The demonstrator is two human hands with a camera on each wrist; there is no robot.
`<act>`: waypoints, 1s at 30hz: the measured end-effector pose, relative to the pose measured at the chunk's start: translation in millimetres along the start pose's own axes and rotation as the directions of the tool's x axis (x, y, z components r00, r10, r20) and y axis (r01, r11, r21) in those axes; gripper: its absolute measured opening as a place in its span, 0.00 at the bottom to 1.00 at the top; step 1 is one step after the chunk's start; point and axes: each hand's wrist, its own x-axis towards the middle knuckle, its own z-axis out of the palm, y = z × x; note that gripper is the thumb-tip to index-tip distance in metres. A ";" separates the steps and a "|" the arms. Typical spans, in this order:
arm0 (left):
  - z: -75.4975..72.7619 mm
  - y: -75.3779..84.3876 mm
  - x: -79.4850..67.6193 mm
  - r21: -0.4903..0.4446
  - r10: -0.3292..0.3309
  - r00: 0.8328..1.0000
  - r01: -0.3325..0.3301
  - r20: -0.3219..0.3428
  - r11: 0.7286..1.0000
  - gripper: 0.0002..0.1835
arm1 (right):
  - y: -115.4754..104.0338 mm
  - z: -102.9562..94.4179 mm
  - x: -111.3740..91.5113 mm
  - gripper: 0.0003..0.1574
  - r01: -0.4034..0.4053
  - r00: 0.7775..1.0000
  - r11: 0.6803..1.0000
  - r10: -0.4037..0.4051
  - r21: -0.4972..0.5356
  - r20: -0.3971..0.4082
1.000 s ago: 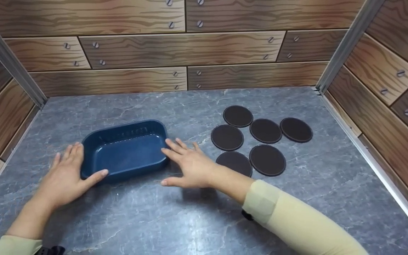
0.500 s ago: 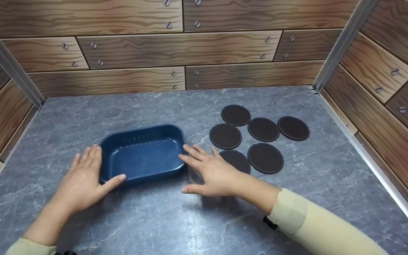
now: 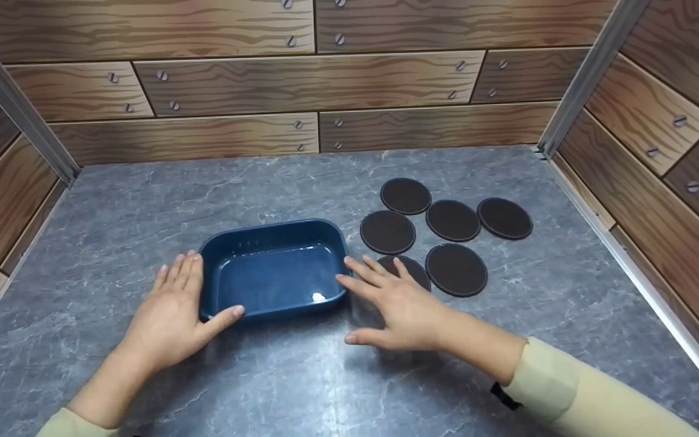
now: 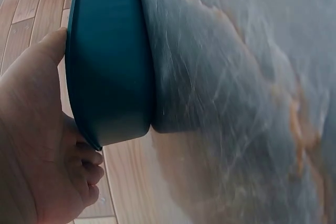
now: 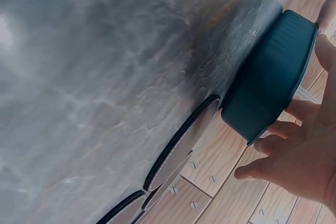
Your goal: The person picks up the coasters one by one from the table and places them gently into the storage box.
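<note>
Blue dish [image 3: 280, 276] flat on the marbled tabletop [image 3: 161, 194], left of centre, between both hands. Left hand [image 3: 167, 325]: fingers straight along its left end, thumb extended to the near rim; no grasp. Right hand [image 3: 410, 312]: fingers spread, released, tips at the right end, thumb apart from the dish. Whether those tips press or merely brush is hard to tell. Six dark discs [image 3: 456, 270] to the right, one partly behind the right hand. Wrist views add the dish's outer walls, hidden from the head.
</note>
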 end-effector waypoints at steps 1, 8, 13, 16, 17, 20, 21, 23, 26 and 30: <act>0.9 1.6 0.4 -0.004 0.000 1.000 0.000 0.000 1.000 0.65 | 0.7 -0.3 -2.5 0.58 0.000 1.000 1.000 0.001 0.002 -0.003; 4.8 9.5 3.6 0.000 0.007 1.000 -0.007 -0.009 1.000 0.66 | 4.6 -2.3 -13.0 0.59 -0.004 1.000 1.000 0.004 0.005 -0.015; 6.4 15.2 4.9 0.015 0.015 1.000 -0.014 -0.018 1.000 0.66 | 8.1 -3.2 -18.2 0.59 -0.009 1.000 1.000 0.009 0.014 -0.018; 8.3 17.5 4.8 0.014 0.015 1.000 -0.014 -0.027 1.000 0.67 | 8.9 -3.4 -21.3 0.59 -0.009 1.000 1.000 0.009 0.012 -0.023; 8.8 18.0 4.7 0.012 0.016 0.999 -0.016 -0.030 1.000 0.67 | 9.0 -3.5 -22.5 0.59 -0.010 1.000 1.000 0.010 0.009 -0.024; 10.1 17.8 4.6 0.008 0.028 0.999 -0.028 -0.044 1.000 0.68 | 9.4 -3.0 -24.7 0.59 -0.008 1.000 1.000 0.008 0.003 -0.026; 10.3 17.2 4.6 0.006 0.033 0.998 -0.033 -0.050 0.999 0.68 | 9.5 -2.7 -25.1 0.59 -0.008 1.000 1.000 0.008 0.004 -0.025; 10.9 15.0 5.1 -0.001 0.040 0.998 -0.040 -0.058 0.999 0.68 | 9.6 -2.1 -25.4 0.60 -0.005 1.000 1.000 0.005 0.003 -0.021; 11.4 9.5 7.2 -0.023 0.057 0.997 -0.058 -0.060 0.998 0.68 | 9.9 -1.2 -25.0 0.60 0.000 1.000 1.000 0.000 0.000 -0.012; 12.6 1.2 13.3 -0.048 0.098 0.994 -0.101 -0.049 0.994 0.69 | 10.6 -0.9 -24.7 0.60 0.000 1.000 1.000 0.000 0.000 -0.008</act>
